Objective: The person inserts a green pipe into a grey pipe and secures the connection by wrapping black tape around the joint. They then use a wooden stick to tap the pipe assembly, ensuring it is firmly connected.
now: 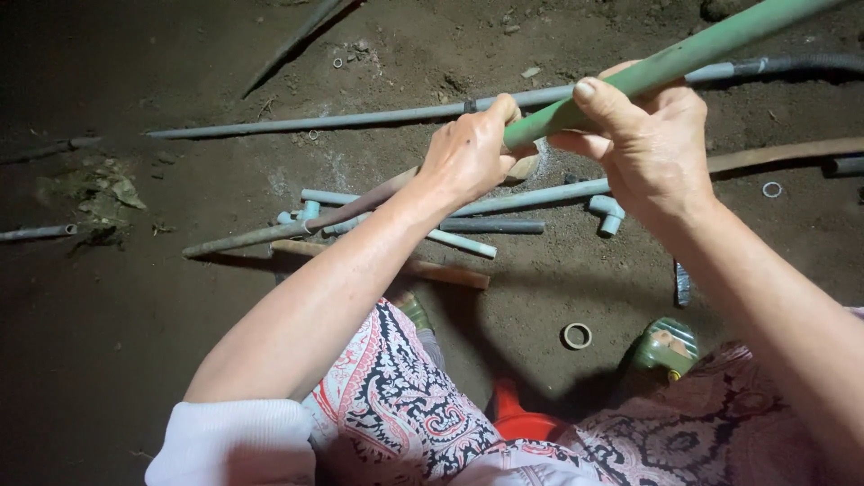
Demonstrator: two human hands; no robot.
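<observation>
Both hands, left (470, 151) and right (650, 135), grip the green pipe's (684, 56) near end.

My left hand (470, 151) is curled into a fist, knuckles up, forearm stretched forward from a white sleeve. My right hand (650, 144) sits just beside it, fingers wrapped, thumb pressed flat on top, bare forearm angling in from the lower right.

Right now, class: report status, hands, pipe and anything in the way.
Left hand grips end of green pipe. Right hand grips it just above. Grey pipes and elbow fitting scattered on dirt below.
</observation>
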